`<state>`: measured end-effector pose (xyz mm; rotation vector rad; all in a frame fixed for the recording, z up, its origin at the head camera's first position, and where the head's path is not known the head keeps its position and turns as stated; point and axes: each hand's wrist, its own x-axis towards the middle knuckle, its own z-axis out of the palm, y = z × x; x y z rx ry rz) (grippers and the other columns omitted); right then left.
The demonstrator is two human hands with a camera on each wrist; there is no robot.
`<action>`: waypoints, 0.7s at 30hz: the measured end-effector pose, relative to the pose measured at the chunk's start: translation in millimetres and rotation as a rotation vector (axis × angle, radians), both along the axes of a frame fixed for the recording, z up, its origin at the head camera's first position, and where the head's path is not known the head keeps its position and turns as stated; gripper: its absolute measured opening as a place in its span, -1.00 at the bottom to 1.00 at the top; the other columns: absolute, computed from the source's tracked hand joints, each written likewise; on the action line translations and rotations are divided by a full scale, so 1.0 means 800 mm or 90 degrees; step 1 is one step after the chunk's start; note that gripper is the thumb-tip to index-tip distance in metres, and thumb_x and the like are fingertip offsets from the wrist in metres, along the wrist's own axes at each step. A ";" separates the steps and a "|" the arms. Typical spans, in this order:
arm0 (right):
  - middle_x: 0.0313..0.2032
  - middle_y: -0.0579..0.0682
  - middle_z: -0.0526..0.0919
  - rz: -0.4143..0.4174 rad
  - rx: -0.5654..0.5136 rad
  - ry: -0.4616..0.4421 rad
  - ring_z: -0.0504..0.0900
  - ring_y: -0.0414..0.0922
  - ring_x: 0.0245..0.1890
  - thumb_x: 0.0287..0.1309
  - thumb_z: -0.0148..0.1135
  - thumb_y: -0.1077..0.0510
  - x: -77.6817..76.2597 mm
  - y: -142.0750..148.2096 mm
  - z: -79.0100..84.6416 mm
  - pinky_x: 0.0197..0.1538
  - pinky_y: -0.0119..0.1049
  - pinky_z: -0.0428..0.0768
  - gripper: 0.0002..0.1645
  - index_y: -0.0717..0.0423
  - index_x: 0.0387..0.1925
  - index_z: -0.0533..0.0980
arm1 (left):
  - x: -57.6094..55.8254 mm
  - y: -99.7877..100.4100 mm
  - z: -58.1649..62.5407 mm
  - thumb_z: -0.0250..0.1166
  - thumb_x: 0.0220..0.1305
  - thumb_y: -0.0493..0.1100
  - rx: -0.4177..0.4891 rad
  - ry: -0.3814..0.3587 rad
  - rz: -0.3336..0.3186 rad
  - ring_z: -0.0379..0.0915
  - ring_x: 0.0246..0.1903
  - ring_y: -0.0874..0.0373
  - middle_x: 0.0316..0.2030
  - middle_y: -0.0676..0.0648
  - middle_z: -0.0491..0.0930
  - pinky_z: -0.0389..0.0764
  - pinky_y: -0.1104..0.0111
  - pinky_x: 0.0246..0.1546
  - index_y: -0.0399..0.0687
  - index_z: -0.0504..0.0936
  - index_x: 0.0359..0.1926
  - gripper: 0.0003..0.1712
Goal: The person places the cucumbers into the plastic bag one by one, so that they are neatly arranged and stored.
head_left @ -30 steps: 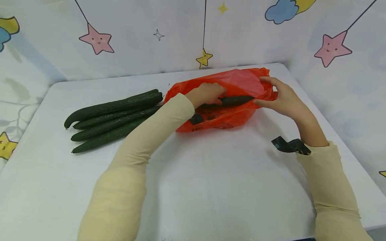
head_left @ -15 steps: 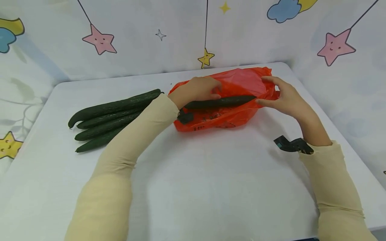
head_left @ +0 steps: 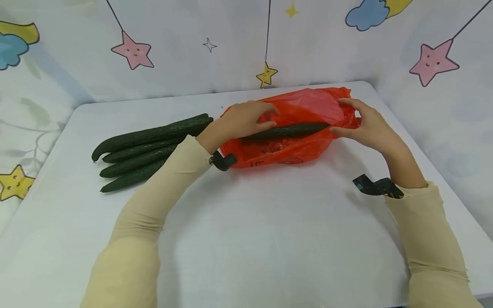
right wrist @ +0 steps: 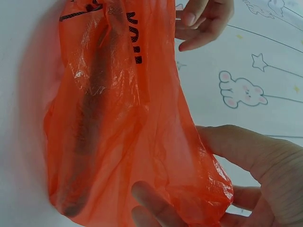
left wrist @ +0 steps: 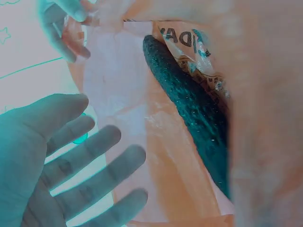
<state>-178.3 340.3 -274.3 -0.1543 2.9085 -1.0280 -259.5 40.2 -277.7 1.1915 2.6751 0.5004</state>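
A red plastic bag (head_left: 308, 102) lies on its side at the back of the table, its mouth spread. One dark green cucumber (head_left: 294, 130) rests inside it, and through the film its darker shape (right wrist: 90, 118) shows in the right wrist view. Over the bag's left part is my left hand (head_left: 246, 119), holding nothing; its fingers (left wrist: 102, 177) are apart from the cucumber in the left wrist view. At the bag's right end, my right hand (head_left: 367, 126) holds the plastic between thumb and fingers. Several long cucumbers (head_left: 148, 147) lie side by side left of the bag.
A white-covered table (head_left: 269, 222) stretches in front of the bag. Behind it hangs a pale cloth backdrop (head_left: 227, 51) printed with stars and clouds. Small dark cameras (head_left: 379, 187) are worn at the wrists.
My left hand has let go of the cucumber in the bag and drawn back to the left, its fingers loosening. My right hand stays at the bag's right end.
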 end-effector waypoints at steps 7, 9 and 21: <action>0.39 0.26 0.19 -0.006 0.009 0.007 0.23 0.23 0.26 0.21 0.31 0.05 0.001 0.002 0.001 -0.03 -0.17 0.56 -0.08 0.15 0.48 0.08 | 0.013 -0.019 -0.004 0.12 0.43 0.08 0.042 0.027 0.040 0.44 0.06 0.10 0.09 0.00 0.53 0.53 0.19 0.00 0.02 0.38 0.35 -0.45; 0.39 0.26 0.19 -0.006 0.008 0.008 0.24 0.24 0.25 0.21 0.31 0.05 0.001 0.002 0.001 -0.11 -0.32 0.53 -0.08 0.15 0.47 0.09 | 0.016 -0.023 -0.004 0.12 0.43 0.09 0.053 0.027 0.048 0.42 0.10 0.10 0.13 0.01 0.51 0.52 0.17 0.02 0.04 0.37 0.35 -0.45; 0.40 0.26 0.16 -0.002 0.001 -0.008 0.21 0.24 0.28 0.21 0.31 0.04 -0.001 0.005 -0.003 0.08 0.13 0.53 -0.06 0.13 0.49 0.06 | 0.028 -0.052 -0.012 0.15 0.42 0.06 0.088 0.083 0.066 0.48 0.00 0.12 0.17 0.00 0.48 0.58 0.21 -0.16 0.05 0.43 0.30 -0.50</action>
